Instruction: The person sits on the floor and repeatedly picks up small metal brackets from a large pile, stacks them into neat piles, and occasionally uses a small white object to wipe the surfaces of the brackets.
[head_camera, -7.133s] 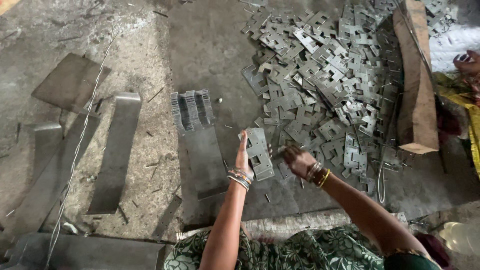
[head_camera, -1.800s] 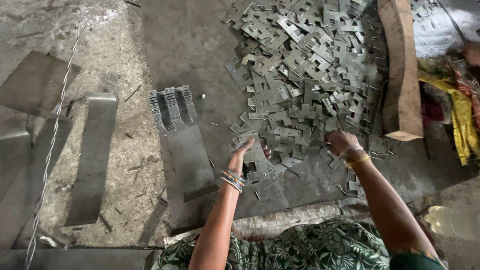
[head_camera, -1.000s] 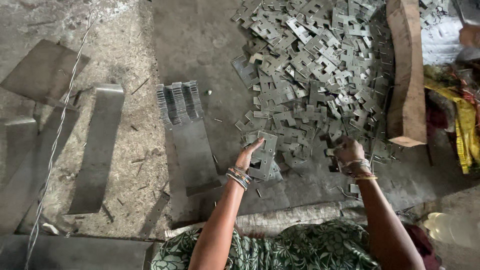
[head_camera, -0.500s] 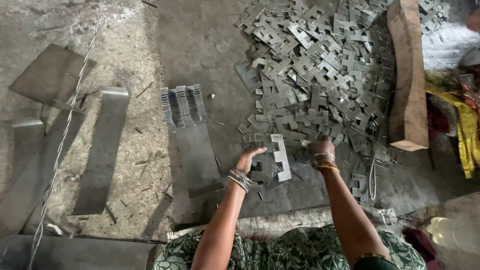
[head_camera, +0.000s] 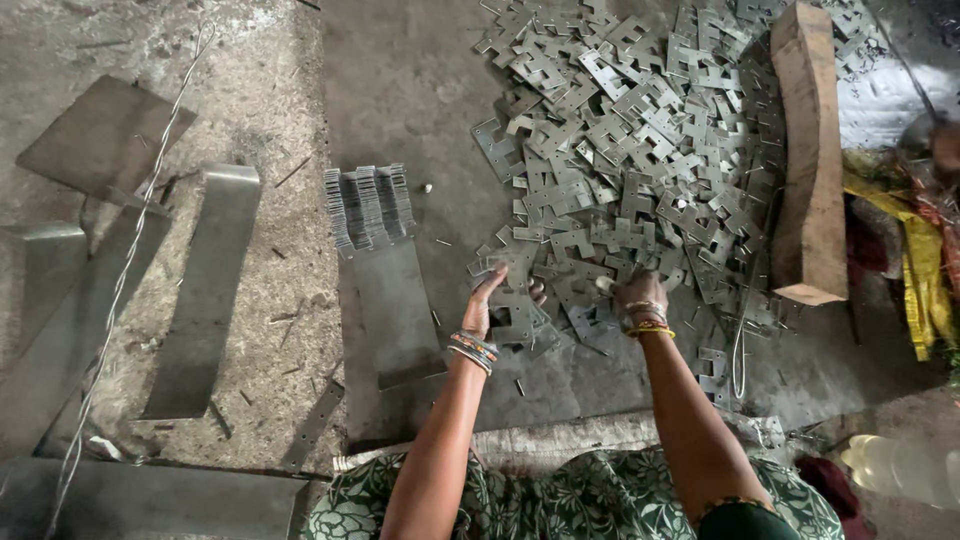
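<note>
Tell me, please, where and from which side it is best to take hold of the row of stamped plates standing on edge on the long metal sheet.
Judging by its pose, grip the row of plates at its two ends, pressing inward from left and right. The plates stand on edge, packed face to face on the metal sheet, so squeezing along the row probably keeps them together. The left hand is nearest.

dull grey metal plates (head_camera: 640, 150), rough wooden block (head_camera: 808, 160)

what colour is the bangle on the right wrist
Yellow, on the right hand's bangle, next to a paler beaded one; seen in the head view.
</note>
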